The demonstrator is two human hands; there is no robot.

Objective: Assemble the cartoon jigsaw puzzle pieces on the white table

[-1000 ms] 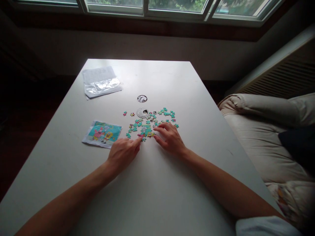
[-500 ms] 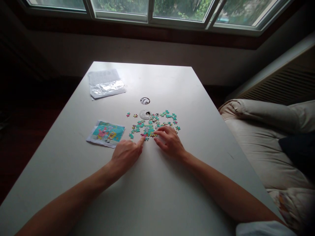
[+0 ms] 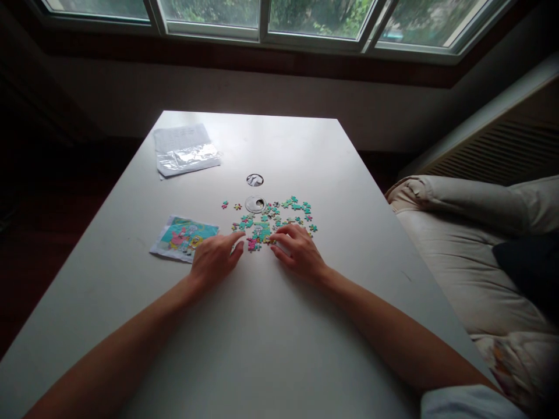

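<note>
Small jigsaw pieces (image 3: 296, 206), mostly teal and green, lie scattered over the middle of the table. Among them sits a joined patch of puzzle (image 3: 261, 231) with a cartoon figure and pink pieces at its lower left. To the left of the patch, my left hand (image 3: 217, 253) has thumb and forefinger apart with nothing between them. My right hand (image 3: 298, 250) rests at the patch's right edge, its fingertips on or beside the yellowish pieces there, fingers curved and apart. A picture sheet (image 3: 177, 235) with cartoon characters lies partly behind my left hand.
The white table (image 3: 262, 349) carries papers under a clear plastic bag (image 3: 187, 154) at the far left. Two round fittings, a hole (image 3: 255, 180) and a ring (image 3: 250, 204), sit in its top. A pale sofa (image 3: 454, 233) stands on the right.
My left hand has drawn back left from the pink pieces, its finger lifted off and spread from the thumb. The right hand has stayed nearly in place.
</note>
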